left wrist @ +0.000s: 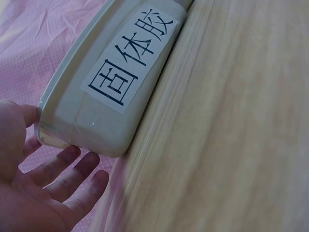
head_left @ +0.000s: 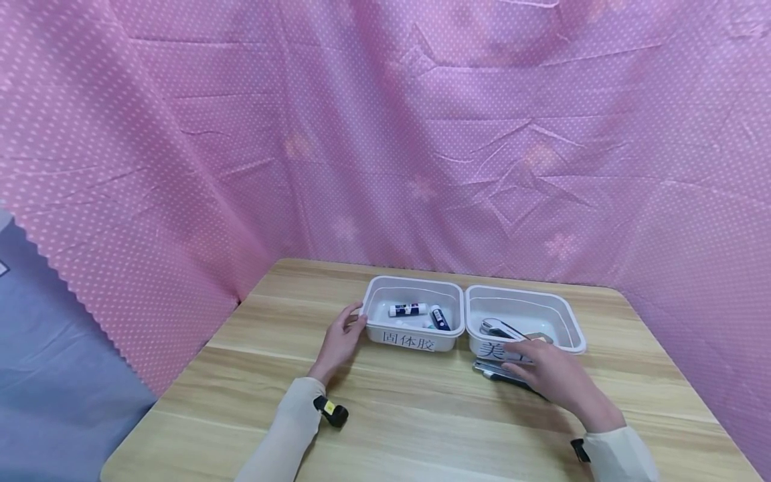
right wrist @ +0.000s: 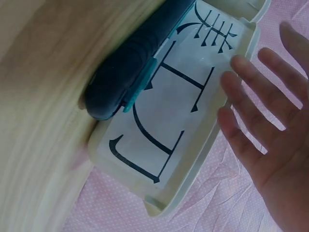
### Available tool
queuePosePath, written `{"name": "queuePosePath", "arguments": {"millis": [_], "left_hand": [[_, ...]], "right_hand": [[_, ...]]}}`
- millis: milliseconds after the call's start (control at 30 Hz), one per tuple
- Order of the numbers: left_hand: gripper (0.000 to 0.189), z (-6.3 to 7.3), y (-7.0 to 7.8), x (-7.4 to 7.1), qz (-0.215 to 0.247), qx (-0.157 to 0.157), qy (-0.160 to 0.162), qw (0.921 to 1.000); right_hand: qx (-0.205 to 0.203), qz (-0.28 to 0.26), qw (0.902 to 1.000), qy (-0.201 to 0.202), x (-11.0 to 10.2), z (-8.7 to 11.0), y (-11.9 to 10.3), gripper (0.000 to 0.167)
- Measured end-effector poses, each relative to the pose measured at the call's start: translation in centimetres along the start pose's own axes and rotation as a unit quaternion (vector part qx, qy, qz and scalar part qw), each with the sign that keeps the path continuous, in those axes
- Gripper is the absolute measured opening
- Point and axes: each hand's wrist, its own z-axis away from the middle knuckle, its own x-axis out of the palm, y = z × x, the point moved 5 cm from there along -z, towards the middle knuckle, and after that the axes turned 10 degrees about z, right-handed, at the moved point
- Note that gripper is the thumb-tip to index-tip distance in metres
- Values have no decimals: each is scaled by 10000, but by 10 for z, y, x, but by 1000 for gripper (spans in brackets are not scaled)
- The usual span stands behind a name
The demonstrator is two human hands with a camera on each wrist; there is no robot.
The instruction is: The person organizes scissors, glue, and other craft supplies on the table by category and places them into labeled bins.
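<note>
My left hand [head_left: 342, 340] touches the left corner of a white plastic bin [left wrist: 104, 128]; its thumb and fingertips rest at the rim and side, fingers mostly straight. Inside that bin lie glue sticks [head_left: 407, 309], dark blue and white. My right hand [head_left: 557, 375] hovers at the front rim of a second white bin [right wrist: 178, 193], fingers spread and holding nothing. A utility knife with a black and teal handle [right wrist: 130, 63] lies in front of this bin, partly under the hand in the head view. A silvery tool [head_left: 502, 328] lies inside it.
Both bins stand side by side toward the back of the wooden table [head_left: 409, 428], with printed labels [left wrist: 130, 60] on their fronts. Pink dotted cloth [head_left: 373, 134] hangs behind and along the sides. Blue-grey fabric [head_left: 54, 361] shows at far left.
</note>
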Motion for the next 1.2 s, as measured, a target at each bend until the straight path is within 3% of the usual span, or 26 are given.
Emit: {"name": "queuePosePath", "arguments": {"millis": [233, 500, 1200], "left_hand": [[51, 0, 0, 0, 6, -4, 1, 10000], [51, 0, -1, 0, 23, -23, 0, 10000], [51, 0, 0, 0, 78, -57, 9, 10000]], "right_hand": [[-252, -126, 9992, -267, 7, 3, -3, 33], [-56, -294, 9963, -810, 16, 8, 1, 37], [-522, 27, 9939, -972, 20, 12, 1, 43]]}}
